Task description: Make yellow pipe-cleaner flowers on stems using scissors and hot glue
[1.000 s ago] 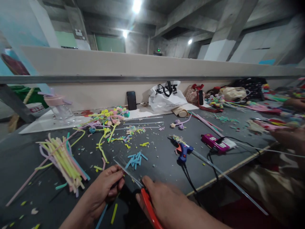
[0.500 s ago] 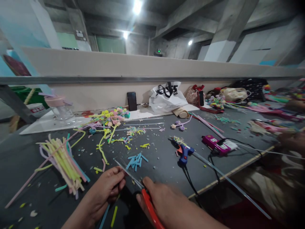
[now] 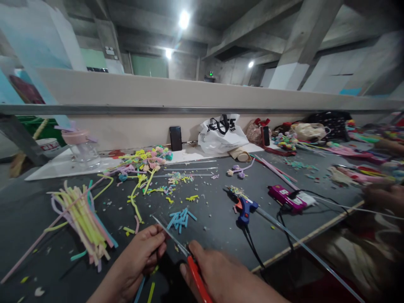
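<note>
Near the table's near edge, the right hand (image 3: 214,269) is wrapped around the red-handled scissors (image 3: 198,277), their blades angled toward the left hand (image 3: 143,252). That hand's thumb and fingers are pressed together; whether they pinch anything cannot be told. Just beyond the blades lies a pile of short blue pieces (image 3: 181,219). A bundle of pastel strips (image 3: 85,223) lies toward the table's left edge, and a blue glue gun (image 3: 246,210) near its right-hand front edge.
</note>
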A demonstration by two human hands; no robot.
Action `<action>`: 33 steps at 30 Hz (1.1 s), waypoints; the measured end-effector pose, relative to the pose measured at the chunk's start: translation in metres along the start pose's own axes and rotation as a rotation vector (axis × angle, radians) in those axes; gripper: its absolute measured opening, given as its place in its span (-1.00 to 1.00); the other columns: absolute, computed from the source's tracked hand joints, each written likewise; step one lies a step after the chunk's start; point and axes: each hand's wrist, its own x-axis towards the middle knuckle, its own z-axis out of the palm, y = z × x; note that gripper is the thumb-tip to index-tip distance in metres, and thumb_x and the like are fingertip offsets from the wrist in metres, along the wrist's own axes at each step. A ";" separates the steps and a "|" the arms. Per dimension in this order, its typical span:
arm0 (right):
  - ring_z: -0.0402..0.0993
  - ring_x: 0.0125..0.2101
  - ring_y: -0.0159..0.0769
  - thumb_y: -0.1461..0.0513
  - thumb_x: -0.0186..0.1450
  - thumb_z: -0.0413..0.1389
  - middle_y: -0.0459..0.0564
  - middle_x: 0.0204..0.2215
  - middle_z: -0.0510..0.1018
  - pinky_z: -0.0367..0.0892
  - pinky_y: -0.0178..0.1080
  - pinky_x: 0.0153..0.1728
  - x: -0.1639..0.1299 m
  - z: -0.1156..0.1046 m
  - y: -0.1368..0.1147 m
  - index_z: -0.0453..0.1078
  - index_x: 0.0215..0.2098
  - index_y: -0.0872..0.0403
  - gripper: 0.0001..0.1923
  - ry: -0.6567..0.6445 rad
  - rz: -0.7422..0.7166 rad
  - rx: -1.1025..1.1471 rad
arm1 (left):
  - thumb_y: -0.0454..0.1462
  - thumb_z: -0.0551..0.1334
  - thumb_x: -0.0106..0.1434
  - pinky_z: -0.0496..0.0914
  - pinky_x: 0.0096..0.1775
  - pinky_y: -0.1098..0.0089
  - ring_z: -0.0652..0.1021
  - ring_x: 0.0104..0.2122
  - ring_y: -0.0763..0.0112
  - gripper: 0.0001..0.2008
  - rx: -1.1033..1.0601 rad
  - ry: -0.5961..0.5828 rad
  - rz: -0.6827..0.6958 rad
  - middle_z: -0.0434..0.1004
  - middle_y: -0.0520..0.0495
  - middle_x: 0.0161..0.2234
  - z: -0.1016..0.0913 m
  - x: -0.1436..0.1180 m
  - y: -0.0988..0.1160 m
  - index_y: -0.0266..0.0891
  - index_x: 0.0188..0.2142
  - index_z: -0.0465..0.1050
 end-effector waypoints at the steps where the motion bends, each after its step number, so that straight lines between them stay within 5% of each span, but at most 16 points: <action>1: 0.51 -0.58 -0.11 0.09 0.24 -0.11 0.05 -0.53 0.59 -0.11 -0.34 -0.73 0.000 -0.001 0.001 0.29 -0.26 0.05 -0.74 -0.007 0.002 0.007 | 0.02 0.21 0.00 -0.23 -0.68 0.55 -0.04 -0.79 0.76 -0.62 0.001 -0.006 -0.005 0.17 0.22 -0.72 0.000 0.001 -0.001 -0.24 -0.44 0.22; 23: 0.48 -0.61 -0.16 0.08 0.25 -0.12 0.04 -0.56 0.55 -0.07 -0.33 -0.72 -0.003 0.002 0.004 0.29 -0.27 0.05 -0.74 0.050 0.008 0.078 | -0.10 0.18 0.08 -0.22 -0.66 0.56 -0.01 -0.76 0.75 -0.72 0.015 -0.009 0.080 0.25 0.14 -0.69 0.001 0.003 -0.002 -0.30 -0.51 0.28; 28: 0.51 -0.57 -0.10 0.09 0.25 -0.12 0.07 -0.55 0.56 -0.09 -0.33 -0.71 -0.003 -0.001 0.002 0.30 -0.26 0.06 -0.73 0.016 0.036 0.059 | -0.08 0.16 0.10 -0.20 -0.67 0.56 -0.03 -0.77 0.73 -0.69 0.020 -0.016 0.065 0.14 0.18 -0.73 0.000 0.004 -0.003 -0.28 -0.55 0.26; 33: 0.45 -0.63 -0.23 0.03 0.24 -0.12 0.01 -0.57 0.54 -0.08 -0.33 -0.70 0.004 0.010 0.009 0.31 -0.27 0.02 -0.70 0.026 0.051 0.079 | -0.04 0.19 0.05 -0.21 -0.67 0.55 -0.02 -0.78 0.74 -0.66 0.034 -0.010 0.046 0.19 0.17 -0.72 0.002 0.004 0.001 -0.28 -0.57 0.25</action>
